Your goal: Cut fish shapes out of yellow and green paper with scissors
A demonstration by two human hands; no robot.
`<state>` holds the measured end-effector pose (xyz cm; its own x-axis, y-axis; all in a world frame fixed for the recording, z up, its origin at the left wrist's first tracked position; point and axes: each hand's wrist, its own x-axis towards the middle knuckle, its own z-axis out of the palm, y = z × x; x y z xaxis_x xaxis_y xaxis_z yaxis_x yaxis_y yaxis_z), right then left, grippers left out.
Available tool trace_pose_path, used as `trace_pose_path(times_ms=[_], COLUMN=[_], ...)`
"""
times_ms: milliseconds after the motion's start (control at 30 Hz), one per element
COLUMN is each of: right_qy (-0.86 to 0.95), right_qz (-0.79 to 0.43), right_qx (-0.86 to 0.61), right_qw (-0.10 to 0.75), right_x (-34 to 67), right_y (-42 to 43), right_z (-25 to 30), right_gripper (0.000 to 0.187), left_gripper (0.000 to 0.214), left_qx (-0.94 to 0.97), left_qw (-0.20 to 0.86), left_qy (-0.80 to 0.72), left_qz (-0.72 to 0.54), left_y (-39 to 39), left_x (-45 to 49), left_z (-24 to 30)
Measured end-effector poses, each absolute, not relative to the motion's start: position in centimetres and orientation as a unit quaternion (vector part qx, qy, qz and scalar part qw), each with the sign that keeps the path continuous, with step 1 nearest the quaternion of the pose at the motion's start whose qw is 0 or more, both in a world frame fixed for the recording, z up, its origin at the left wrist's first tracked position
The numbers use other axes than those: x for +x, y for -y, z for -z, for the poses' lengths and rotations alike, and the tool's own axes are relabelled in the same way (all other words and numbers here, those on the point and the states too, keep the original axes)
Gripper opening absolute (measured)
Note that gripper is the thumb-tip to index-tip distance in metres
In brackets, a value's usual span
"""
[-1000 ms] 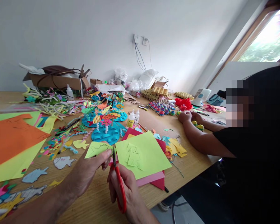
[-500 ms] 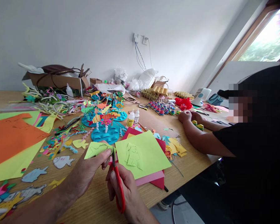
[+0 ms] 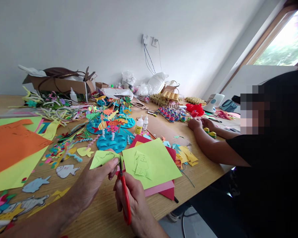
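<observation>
My left hand (image 3: 96, 180) pinches a piece of yellow-green paper (image 3: 101, 158) that bears a drawn fish outline. In my right hand (image 3: 132, 196) are red-handled scissors (image 3: 125, 198), their blades at the right edge of that paper. The blade tips are partly hidden by the paper. Right of the scissors lies a larger yellow-green sheet (image 3: 161, 158), with a small paper fish drawing (image 3: 142, 165) on it. Cut-out fish, among them a white fish (image 3: 67, 171) and a light blue fish (image 3: 36, 184), rest on the table left of my left forearm.
Blue painted bases with colourful paper fish (image 3: 111, 142) stand beyond my hands, beside two glue bottles (image 3: 139, 125). Orange paper (image 3: 15, 145) covers the left side. A co-worker's arms (image 3: 208, 145) rest at the right table edge. Yellow paper scraps (image 3: 187, 155) lie between us.
My right hand and the scissors have shifted very slightly, with the handles tilting a little left. The paper stays in my left hand. The co-worker's hands have moved slightly left.
</observation>
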<state>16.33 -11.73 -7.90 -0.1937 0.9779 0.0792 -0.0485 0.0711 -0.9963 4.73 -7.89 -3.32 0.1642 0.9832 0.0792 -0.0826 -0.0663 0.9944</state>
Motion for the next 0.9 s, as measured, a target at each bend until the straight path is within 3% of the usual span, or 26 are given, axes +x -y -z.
trace_pose_path(times_ms=[900], right_qy=[0.578], right_qz=[-0.541], right_qx=[-0.383], right_qw=[0.476], right_x=[17.1], right_y=[11.9], right_z=[7.8], right_gripper=[0.044], left_gripper=[0.032], left_qx=[0.568], left_qw=[0.559], left_qy=[-0.393], left_qz=[-0.459], left_y=[7.5], left_x=[3.9], left_z=[4.3])
